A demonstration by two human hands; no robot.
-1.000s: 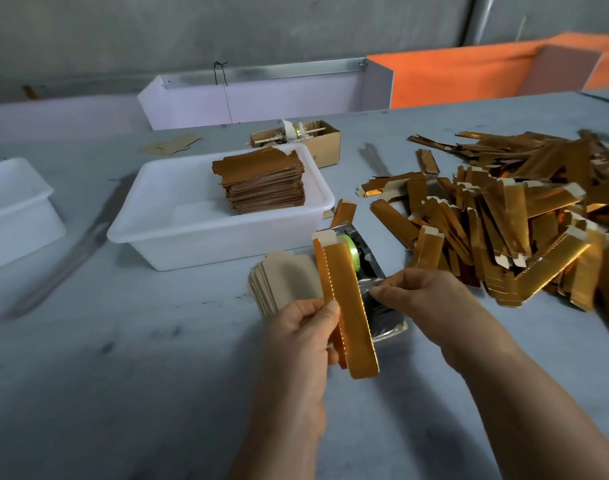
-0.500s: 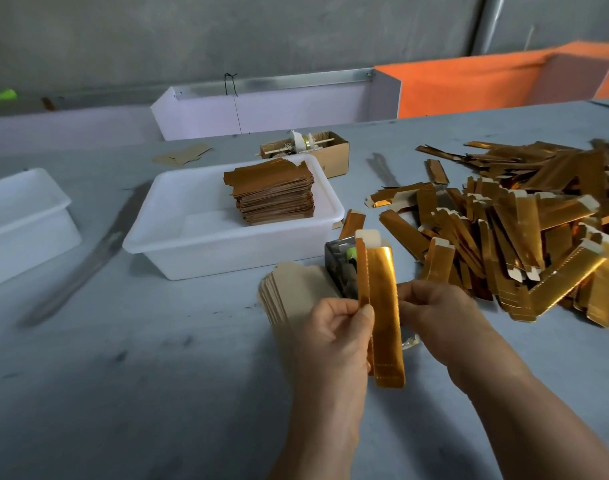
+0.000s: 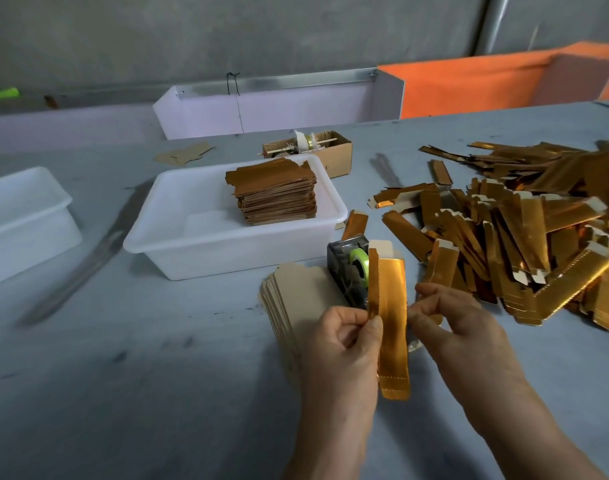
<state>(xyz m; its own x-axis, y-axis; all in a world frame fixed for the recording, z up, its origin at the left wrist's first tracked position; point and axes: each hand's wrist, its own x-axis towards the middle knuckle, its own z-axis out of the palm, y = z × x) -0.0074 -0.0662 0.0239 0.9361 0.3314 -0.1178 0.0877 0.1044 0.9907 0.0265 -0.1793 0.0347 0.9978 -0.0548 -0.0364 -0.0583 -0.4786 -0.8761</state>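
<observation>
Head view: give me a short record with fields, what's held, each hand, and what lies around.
Held: gold sleeve, upright
Left hand: pinches its left edge
Right hand: pinches its right edge
Behind it: tape dispenser, green roll
White tub: stack of brown blanks
Far right: loose pile of gold sleeves

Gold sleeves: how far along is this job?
Done: a large pile of folded sleeves lies at the right. In hand: one gold sleeve, pinched by the left hand and right hand. Left: a stack of flat blanks in the white tub, a beige stack on the table.
</observation>
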